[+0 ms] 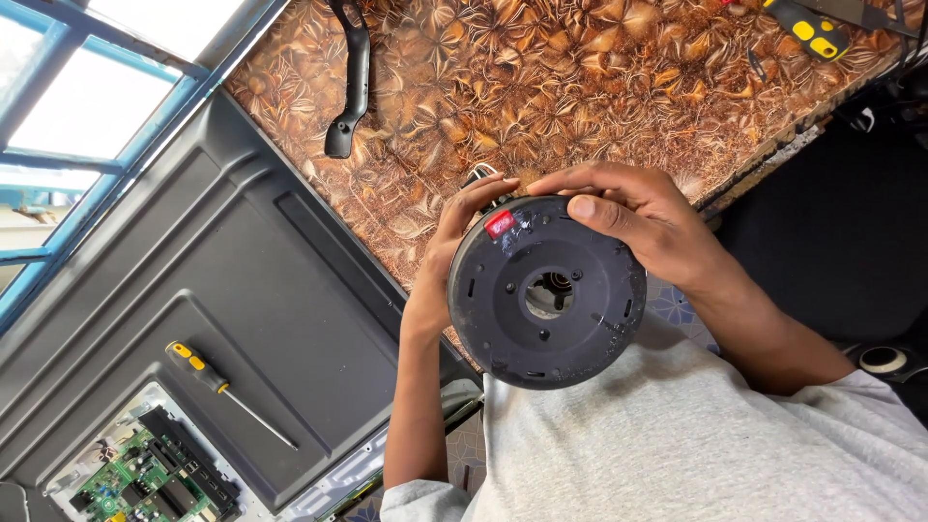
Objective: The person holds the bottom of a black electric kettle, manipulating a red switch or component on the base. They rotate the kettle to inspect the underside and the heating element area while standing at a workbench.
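Disc: a round black plastic disc (547, 292) with a centre hole and a small red tag near its top edge, held up in mid-air in front of the person's grey shirt (667, 435), near the front edge of the desk (580, 87).
Left hand: the left hand (454, 237) reaches behind the disc's upper left edge, fingers curled over the rim, clamped on it.
Right hand: the right hand (643, 217) covers the upper right edge, thumb pressed on the front face, fingers wrapped behind, also gripping it.
Position: the disc sits between both hands and hangs below them, its lower half unsupported.
Risk: both grips are on the top rim only, so the disc could likely swing or slip down. Any loose part behind the centre hole could drop out unseen.
Around: a black bracket (350, 77) lies far left on the patterned desk. A yellow-handled screwdriver (227, 391) rests on a dark panel (232, 280) at left, beside a green circuit board (145, 478).
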